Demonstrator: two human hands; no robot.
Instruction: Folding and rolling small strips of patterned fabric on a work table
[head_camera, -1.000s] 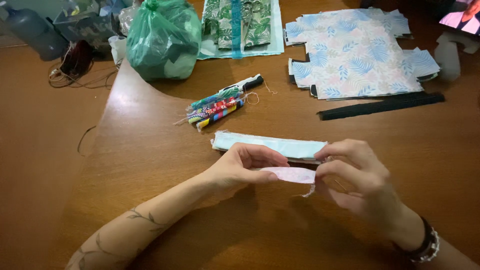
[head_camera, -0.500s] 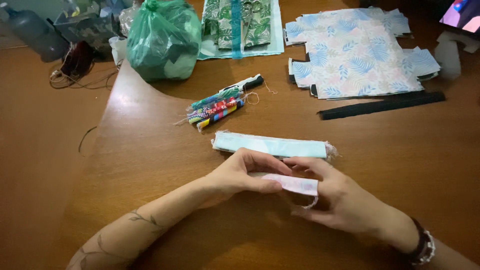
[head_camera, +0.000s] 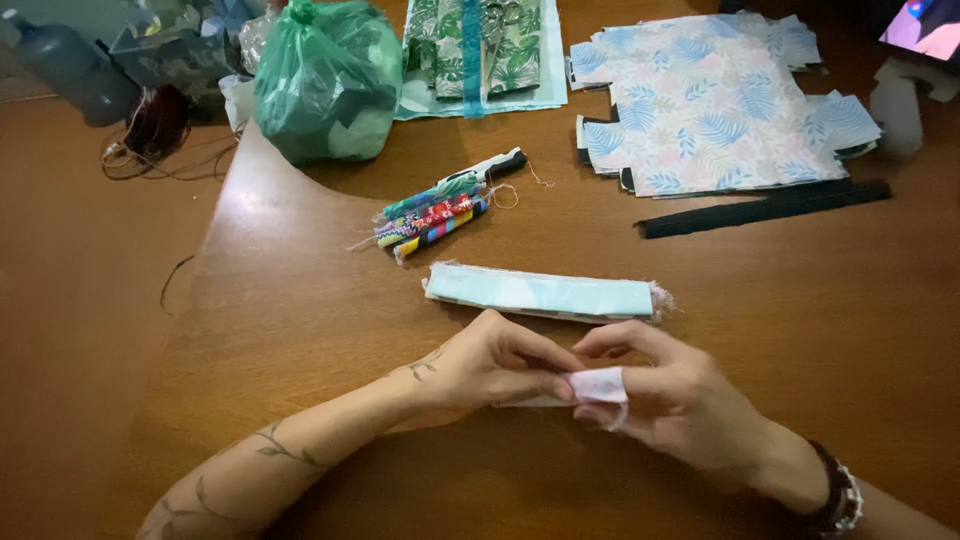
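Two hands (head_camera: 590, 385) on one pale fabric strip (head_camera: 598, 385)

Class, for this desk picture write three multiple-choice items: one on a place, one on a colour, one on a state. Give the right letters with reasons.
1. Where does the folded light-blue fabric strip lie?
A. On the wooden table beyond the hands
B. Inside the bag
C. On top of the scissors

2. What colour is the tied plastic bag?
A. Red
B. Green
C. Black

3. How is the small pale pink fabric piece held?
A. Lying alone, untouched
B. Pinched between both hands
C. Pinned under the black strip

Answers: 1 A, the strip rests flat on the table just past the fingers. 2 B, the bag is plainly green. 3 B, the left hand and right hand both grip it.
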